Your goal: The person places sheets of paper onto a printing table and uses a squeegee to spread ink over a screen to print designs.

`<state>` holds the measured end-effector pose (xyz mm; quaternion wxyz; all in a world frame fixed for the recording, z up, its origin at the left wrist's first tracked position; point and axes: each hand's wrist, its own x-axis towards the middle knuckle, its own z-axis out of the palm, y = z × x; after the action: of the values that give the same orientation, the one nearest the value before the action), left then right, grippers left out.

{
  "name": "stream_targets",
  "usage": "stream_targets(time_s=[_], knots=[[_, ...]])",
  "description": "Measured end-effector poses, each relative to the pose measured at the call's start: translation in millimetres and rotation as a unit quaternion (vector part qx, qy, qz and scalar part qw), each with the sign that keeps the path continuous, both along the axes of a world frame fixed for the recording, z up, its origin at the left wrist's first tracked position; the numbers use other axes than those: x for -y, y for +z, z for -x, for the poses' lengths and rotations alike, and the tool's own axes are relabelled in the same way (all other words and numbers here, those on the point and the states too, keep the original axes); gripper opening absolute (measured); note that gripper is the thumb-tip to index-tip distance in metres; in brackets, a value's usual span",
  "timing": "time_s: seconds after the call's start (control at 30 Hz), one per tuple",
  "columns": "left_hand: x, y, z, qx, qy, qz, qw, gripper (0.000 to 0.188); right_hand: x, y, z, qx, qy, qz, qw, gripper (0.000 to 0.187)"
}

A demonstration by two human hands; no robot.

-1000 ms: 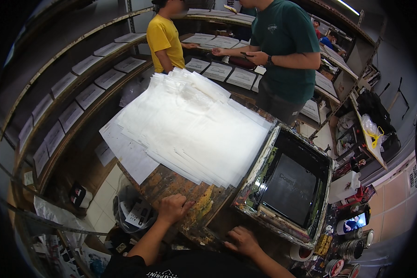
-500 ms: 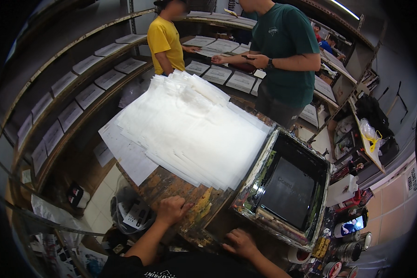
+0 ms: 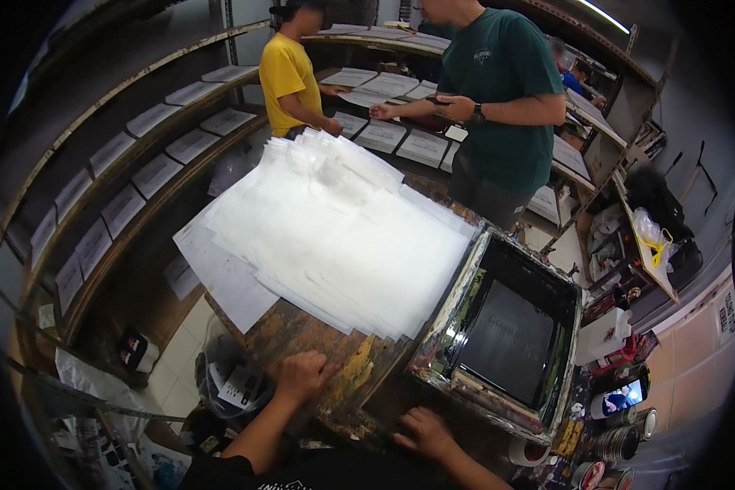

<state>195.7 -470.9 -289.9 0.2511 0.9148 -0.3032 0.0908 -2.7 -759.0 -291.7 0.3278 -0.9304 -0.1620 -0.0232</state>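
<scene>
My left hand (image 3: 304, 376) rests on the paint-stained wooden table (image 3: 335, 335) at its near edge, below a big stack of white sheets (image 3: 343, 237). Its fingers are curled in loosely, and nothing shows in them. To the right, my right hand (image 3: 425, 432) lies at the near edge, close to the corner of a screen-printing frame (image 3: 457, 380). Its fingers are bent and slightly apart, holding nothing visible. Dark ink surrounds the grey mesh (image 3: 506, 335) inside the frame. A wooden bar, perhaps a squeegee (image 3: 498, 400), lies along the frame's near side.
Curved shelves (image 3: 98, 184) with printed sheets line the left. Across the table stand a person in yellow (image 3: 290, 77) and a person in green (image 3: 502, 90). Ink cans (image 3: 616, 443) and a lit phone (image 3: 623, 397) sit at right. A plastic-lined bin (image 3: 233, 380) stands at lower left.
The person in yellow now has a forearm and hand lower, near the stack's far edge. My hands have stayed almost where they were, and the stack and frame have not moved.
</scene>
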Motion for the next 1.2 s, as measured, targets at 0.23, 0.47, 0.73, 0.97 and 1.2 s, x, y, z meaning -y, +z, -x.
stream_targets(time_s=[0.23,0.47,0.73,0.97,1.2], knots=[[0.2,-4.9,-0.7,0.006,-0.003,0.022,1.000,0.054,-0.5,7.3,1.6,-0.013,-0.012,0.004,1.000,0.033],[-0.3,-3.4,-1.0,0.011,-0.004,0.021,1.000,0.054,0.4,5.9,-0.1,-0.022,-0.008,0.009,1.000,0.034],[-0.3,1.0,-0.3,0.003,0.001,0.032,0.999,0.054,-0.1,2.3,-1.3,0.002,-0.009,0.011,1.000,0.035],[0.5,1.8,-1.3,0.002,0.002,0.028,1.000,0.053,-0.4,4.7,-0.9,-0.008,-0.019,0.016,1.000,0.033],[0.4,1.4,-0.4,0.005,0.002,0.021,1.000,0.052,-1.5,2.8,-1.2,0.008,-0.019,0.007,1.000,0.033]])
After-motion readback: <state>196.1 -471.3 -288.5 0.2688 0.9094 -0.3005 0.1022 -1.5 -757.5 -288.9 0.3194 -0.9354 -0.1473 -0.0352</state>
